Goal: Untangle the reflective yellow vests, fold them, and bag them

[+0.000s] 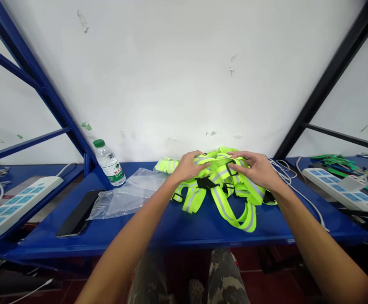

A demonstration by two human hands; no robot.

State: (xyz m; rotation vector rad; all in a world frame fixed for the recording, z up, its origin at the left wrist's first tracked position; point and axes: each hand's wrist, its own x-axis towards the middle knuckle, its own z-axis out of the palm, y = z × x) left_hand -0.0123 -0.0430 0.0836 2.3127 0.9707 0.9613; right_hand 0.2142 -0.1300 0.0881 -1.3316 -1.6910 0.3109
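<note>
A tangled heap of neon-yellow reflective straps (pixel 221 202) with silver stripes and black buckles lies on the blue table (pixel 177 232). My left hand (pixel 188 166) grips the heap from its left side, thumb and fingers around upper straps. From the right, my right hand (pixel 260 169) holds the top of the same heap, with yellow webbing between thumb and fingers. Some fingertips are hidden among the straps. Loops hang toward the table's front edge. Left of my left hand lies a clear plastic bag (pixel 123 196), and another folded yellow strap bundle (pixel 166 164) sits behind my wrist.
A water bottle (pixel 109 162) with a green cap stands at the back left, and a black phone (pixel 79 213) lies before it. White cables (pixel 301 192) run along the right side. Power strips (pixel 22 202) sit on neighbouring tables. Blue frame posts (pixel 57 105) rise at the left.
</note>
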